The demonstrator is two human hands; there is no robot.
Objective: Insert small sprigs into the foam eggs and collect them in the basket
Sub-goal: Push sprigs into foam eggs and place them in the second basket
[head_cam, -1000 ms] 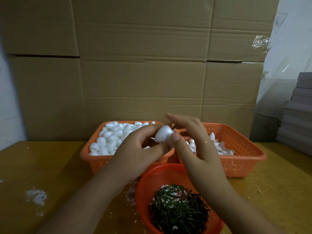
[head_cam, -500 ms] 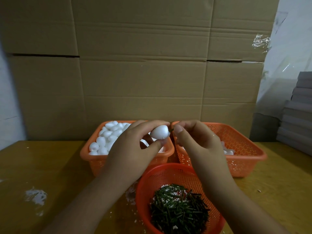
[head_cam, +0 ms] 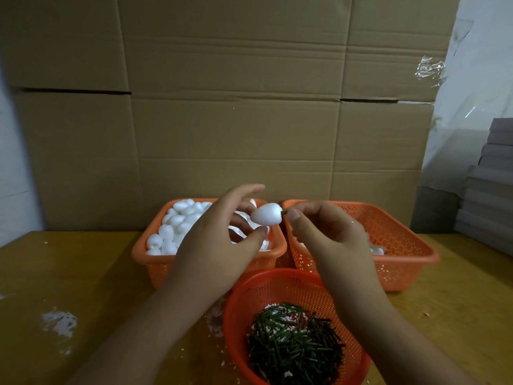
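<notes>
While the left hand (head_cam: 213, 245) hangs over the left orange plastic mesh basket (head_cam: 155, 262), its fingers are spread and loosely released, not really wrapped round anything. So the white foam egg (head_cam: 266, 214) sits up in the air between both hands, pointy end toward the left, and whether a left fingertip actually touches it is hard to tell. Over on the other side, the right hand (head_cam: 327, 237) has thumb and forefinger pinched on a short green sprig (head_cam: 284, 212) that's stuck into the egg's blunt end. That left basket is heaped with plain white foam eggs (head_cam: 177, 226). Just beside it is the right orange mesh basket (head_cam: 402, 245), with only a few white pieces showing behind the wrist. Closest to the camera, a round orange mesh bowl (head_cam: 277, 290) holds a pile of cut green sprigs (head_cam: 294, 345). Everything sits on a yellowish wooden table (head_cam: 69, 273) with white crumbs on it, and brown cardboard boxes (head_cam: 236, 107) are stacked behind.
</notes>
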